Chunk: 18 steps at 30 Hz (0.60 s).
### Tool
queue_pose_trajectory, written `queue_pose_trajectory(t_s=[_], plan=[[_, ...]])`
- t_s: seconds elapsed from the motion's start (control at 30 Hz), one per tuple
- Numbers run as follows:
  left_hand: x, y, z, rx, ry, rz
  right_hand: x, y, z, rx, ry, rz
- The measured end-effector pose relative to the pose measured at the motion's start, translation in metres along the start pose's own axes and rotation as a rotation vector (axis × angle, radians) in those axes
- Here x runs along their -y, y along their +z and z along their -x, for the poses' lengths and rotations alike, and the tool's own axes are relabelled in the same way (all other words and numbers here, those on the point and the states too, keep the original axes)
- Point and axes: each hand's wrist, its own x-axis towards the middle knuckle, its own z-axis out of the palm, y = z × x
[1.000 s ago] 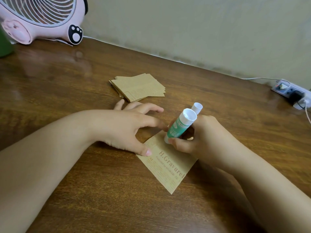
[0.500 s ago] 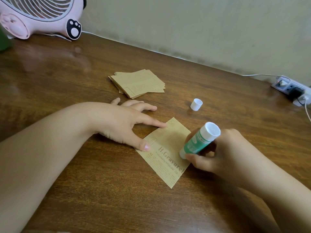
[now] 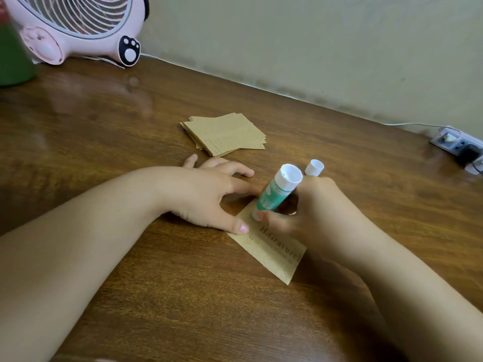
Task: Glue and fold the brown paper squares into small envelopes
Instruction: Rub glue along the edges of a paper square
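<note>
One brown printed paper square [image 3: 271, 253] lies on the wooden table [image 3: 130, 296] as a diamond. My left hand [image 3: 209, 198] presses its left corner flat with thumb and spread fingers. My right hand [image 3: 313, 212] grips a green and white glue stick [image 3: 277, 192], tilted, its tip down on the paper's upper part. The paper's far corner is hidden behind both hands. The white cap [image 3: 314, 167] of the glue stick stands on the table just behind my right hand. A stack of brown paper squares [image 3: 224, 133] lies farther back.
A pink desk fan [image 3: 75, 27] stands at the back left, with a green object [image 3: 13, 56] beside it at the left edge. A power strip [image 3: 460, 145] with a white cable lies at the back right by the wall.
My right hand has slid the glue stick from the paper's right edge back up and left to its upper part. My left hand stays pressed on the paper.
</note>
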Motion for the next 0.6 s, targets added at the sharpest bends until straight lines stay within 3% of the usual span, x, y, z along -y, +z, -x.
queue_pose_trajectory(t_s=[0.6], plan=[[0.000,-0.003,0.002,0.070,-0.015,0.028,-0.024,-0.023,0.049,0.090,0.142,0.030]])
